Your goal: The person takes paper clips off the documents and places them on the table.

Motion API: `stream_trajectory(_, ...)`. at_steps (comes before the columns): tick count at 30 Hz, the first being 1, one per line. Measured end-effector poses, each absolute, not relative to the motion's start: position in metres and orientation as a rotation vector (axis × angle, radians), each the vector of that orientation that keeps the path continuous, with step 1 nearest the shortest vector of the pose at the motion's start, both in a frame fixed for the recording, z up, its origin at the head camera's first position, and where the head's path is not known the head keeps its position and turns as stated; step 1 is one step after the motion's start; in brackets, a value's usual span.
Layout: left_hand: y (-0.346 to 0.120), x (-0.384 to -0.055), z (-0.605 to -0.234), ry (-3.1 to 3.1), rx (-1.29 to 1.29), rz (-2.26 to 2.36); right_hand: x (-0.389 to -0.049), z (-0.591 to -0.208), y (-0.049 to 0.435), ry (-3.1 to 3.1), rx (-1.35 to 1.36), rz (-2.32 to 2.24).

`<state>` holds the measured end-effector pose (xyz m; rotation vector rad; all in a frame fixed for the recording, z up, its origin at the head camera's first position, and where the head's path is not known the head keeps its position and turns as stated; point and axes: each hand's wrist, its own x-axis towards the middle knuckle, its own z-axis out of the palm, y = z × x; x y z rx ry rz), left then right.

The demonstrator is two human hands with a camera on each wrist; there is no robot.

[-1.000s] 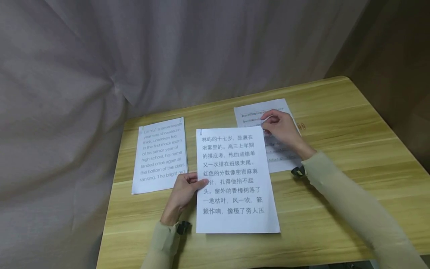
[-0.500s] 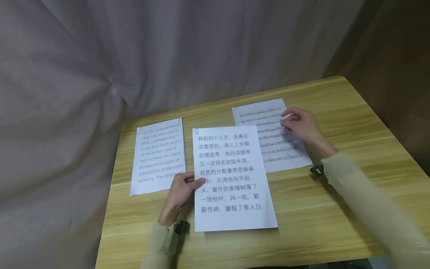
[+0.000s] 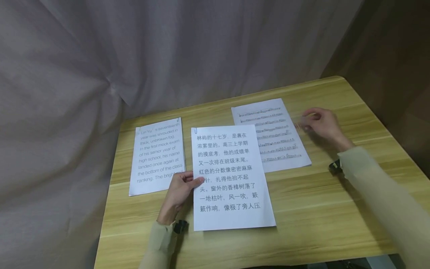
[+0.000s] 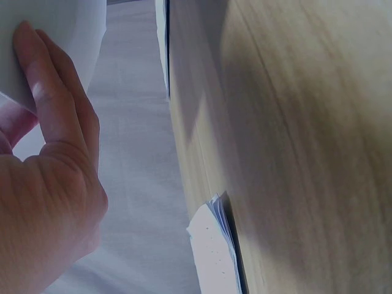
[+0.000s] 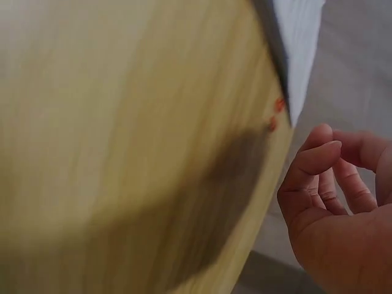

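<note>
My left hand [image 3: 183, 190] holds a sheaf of white paper [image 3: 231, 175] printed with Chinese text by its left edge, thumb on the front and fingers behind. A paper clip [image 3: 196, 130] sits on its top left corner. To the right, my right hand [image 3: 324, 125] is above the table near small red paper clips [image 5: 275, 115]. Its thumb and index fingertips meet in the right wrist view; whether something small is between them cannot be made out. Behind the held sheaf, sheet music [image 3: 279, 136] lies on the table, partly covered.
An English-text sheaf [image 3: 158, 157] lies on the left of the wood-grain table [image 3: 319, 220], with a clip [image 3: 177, 120] at its top right corner. A grey curtain [image 3: 201, 52] hangs behind the table's far edge.
My right hand has moved right, from above the sheet music by the held sheaf to the red clips, uncovering more of the music. The left hand keeps its hold on the sheaf.
</note>
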<state>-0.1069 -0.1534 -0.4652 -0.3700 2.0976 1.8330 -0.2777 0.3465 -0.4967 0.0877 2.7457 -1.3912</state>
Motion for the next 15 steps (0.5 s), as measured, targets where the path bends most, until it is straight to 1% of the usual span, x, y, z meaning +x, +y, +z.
stream_trajectory(9, -0.153, -0.11, -0.462, 2.101, -0.342, 1.833, -0.292, -0.508, 0.361, 2.783, 0.096, -1.216)
stream_trajectory(15, -0.155, -0.109, -0.463, 2.095, -0.357, 1.813, -0.292, -0.511, 0.361, 2.773, 0.047, -1.121)
